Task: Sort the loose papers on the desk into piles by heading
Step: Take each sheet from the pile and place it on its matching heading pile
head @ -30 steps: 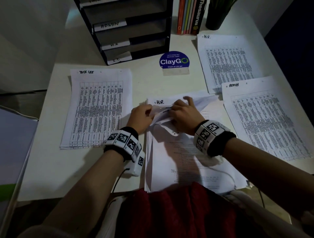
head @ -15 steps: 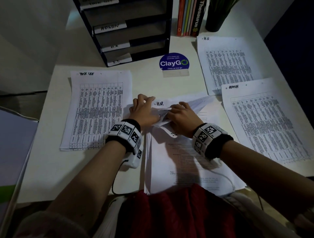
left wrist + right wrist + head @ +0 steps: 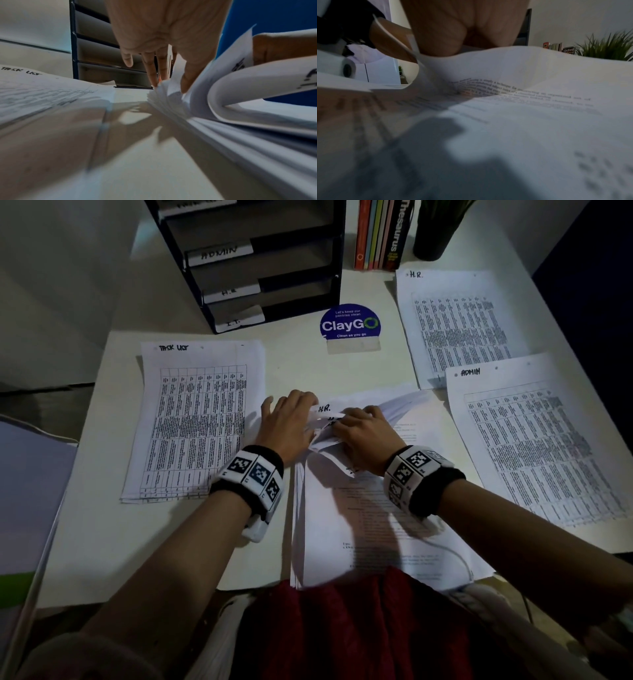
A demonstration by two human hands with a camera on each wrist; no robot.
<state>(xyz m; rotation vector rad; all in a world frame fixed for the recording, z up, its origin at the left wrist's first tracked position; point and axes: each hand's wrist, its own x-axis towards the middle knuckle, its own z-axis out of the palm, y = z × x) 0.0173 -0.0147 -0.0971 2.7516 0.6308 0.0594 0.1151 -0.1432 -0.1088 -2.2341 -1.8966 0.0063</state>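
The right hand (image 3: 361,436) pinches the curled-back top corners of the unsorted stack (image 3: 370,522) at the desk's (image 3: 171,542) six o'clock edge; its fingertips look bent round the sheets, though the wrist view is blurred. The left hand (image 3: 286,422) lies spread, fingertips (image 3: 152,79) pressing the fanned corner at eleven o'clock of the stack. A task list pile (image 3: 195,419) lies at nine o'clock, an H.R. pile (image 3: 455,326) at one, an admin pile (image 3: 537,440) at three.
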